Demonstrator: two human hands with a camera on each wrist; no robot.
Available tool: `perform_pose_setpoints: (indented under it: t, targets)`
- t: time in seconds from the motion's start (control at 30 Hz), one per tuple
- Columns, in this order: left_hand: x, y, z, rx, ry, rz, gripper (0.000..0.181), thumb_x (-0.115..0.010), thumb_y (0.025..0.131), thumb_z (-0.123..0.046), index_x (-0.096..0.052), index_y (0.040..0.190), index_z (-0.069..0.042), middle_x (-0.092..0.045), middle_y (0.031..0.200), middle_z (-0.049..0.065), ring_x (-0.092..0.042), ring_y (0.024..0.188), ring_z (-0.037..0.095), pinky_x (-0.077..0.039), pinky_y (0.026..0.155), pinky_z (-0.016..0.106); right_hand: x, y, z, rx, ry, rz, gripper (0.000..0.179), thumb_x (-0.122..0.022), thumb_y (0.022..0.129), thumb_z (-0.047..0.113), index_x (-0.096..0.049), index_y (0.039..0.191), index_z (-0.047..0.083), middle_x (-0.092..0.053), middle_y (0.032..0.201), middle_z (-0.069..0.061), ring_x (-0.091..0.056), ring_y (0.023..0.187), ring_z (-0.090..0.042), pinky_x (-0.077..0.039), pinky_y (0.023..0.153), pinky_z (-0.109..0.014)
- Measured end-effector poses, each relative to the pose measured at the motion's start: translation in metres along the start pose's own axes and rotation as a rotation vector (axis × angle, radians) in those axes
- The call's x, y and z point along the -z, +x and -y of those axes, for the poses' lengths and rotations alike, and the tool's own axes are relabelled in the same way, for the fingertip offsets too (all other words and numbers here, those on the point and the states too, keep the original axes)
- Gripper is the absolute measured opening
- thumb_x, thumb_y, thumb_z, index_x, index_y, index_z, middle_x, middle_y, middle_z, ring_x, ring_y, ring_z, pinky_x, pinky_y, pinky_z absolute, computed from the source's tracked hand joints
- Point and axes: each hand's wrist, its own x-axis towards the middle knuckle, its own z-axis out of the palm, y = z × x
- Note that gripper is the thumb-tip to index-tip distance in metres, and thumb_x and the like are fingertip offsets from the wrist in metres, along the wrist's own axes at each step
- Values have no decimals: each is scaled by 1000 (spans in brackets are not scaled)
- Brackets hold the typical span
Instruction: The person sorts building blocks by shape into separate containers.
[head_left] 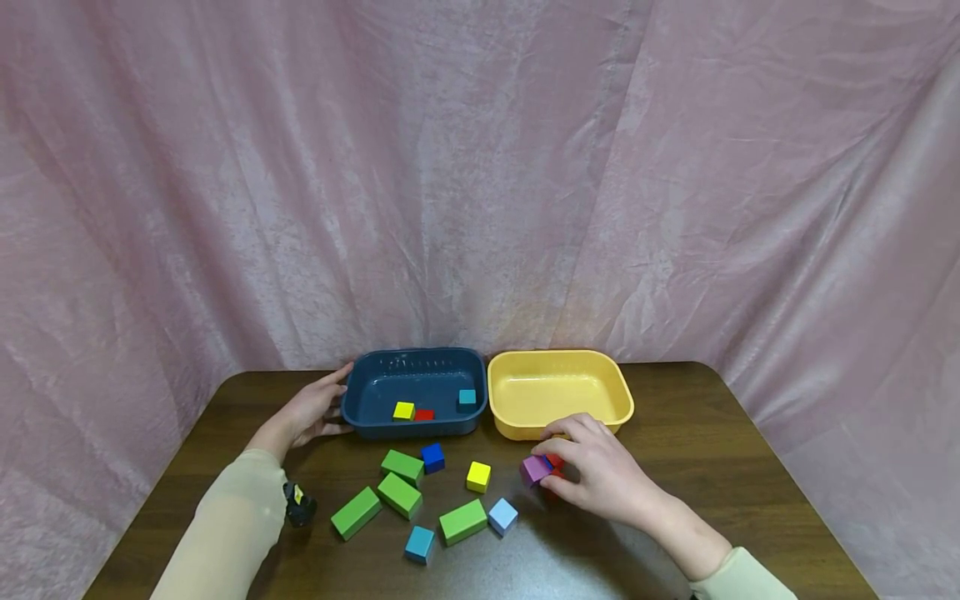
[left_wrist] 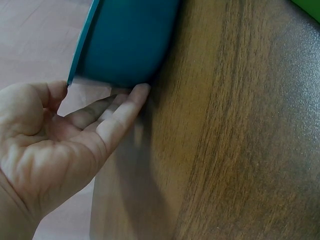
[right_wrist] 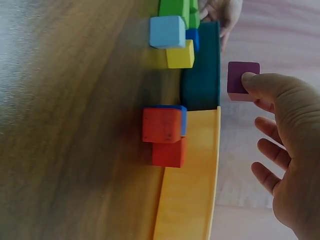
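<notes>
My right hand [head_left: 600, 471] pinches a purple cube [right_wrist: 243, 82] between thumb and index finger, the other fingers loosely bent. In the right wrist view the cube shows apart from two red cubes [right_wrist: 162, 125] and a blue cube [right_wrist: 184, 120] clustered on the table; in the head view my fingers partly cover that cluster. At the left end of the dark blue bin [head_left: 412, 430], my left hand [head_left: 318, 408] touches the wall with its extended fingers. Its thumb meets the rim in the left wrist view. A yellow cube [head_left: 403, 412], a red block [head_left: 424, 415] and a light blue cube [head_left: 467, 397] lie inside.
A yellow bin [head_left: 521, 432] stands against the blue bin's right side. In front lie several green blocks [head_left: 462, 522], a blue cube [head_left: 432, 457], a yellow cube [head_left: 478, 477], a pale blue cube [head_left: 502, 517] and a teal cube [head_left: 419, 544]. A pink curtain [head_left: 480, 183] hangs behind the table.
</notes>
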Motion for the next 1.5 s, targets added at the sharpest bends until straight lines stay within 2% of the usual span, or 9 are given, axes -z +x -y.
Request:
perform_pose_setpoints:
  t: [0.4,0.8,1.23,1.5]
  targets:
    - [1,1,0,1,-5,-10,60,-30,112,-17,-7,166,-32,-20,165,26,-43,139,47,-51,97,58,10,21,-2,27,-9,-35,32,-88,79,29,-77,109,24,-64,119,1,-52,115,-20,-44,98,-44]
    - [2,3,0,10,-5,-17,60,-30,112,-16,-7,166,-32,-22,165,25,-47,136,45,-52,96,57,20,50,0,-4,23,-55,31,-86,84,32,-76,112,25,-64,122,0,-52,117,-20,-44,96,-46]
    - [3,4,0,7,-3,-19,60,-29,112,-16,-7,166,-31,-23,164,26,-48,136,44,-52,97,57,22,78,0,-43,34,-49,33,-85,85,32,-77,115,23,-64,125,0,-52,120,-21,-46,97,-46]
    - [2,3,1,7,-5,-18,59,-28,113,-17,-7,166,-32,-23,164,26,-47,137,45,-52,96,57,19,101,0,-14,59,-79,30,-83,87,29,-77,114,18,-65,124,-3,-51,118,-22,-45,98,-42]
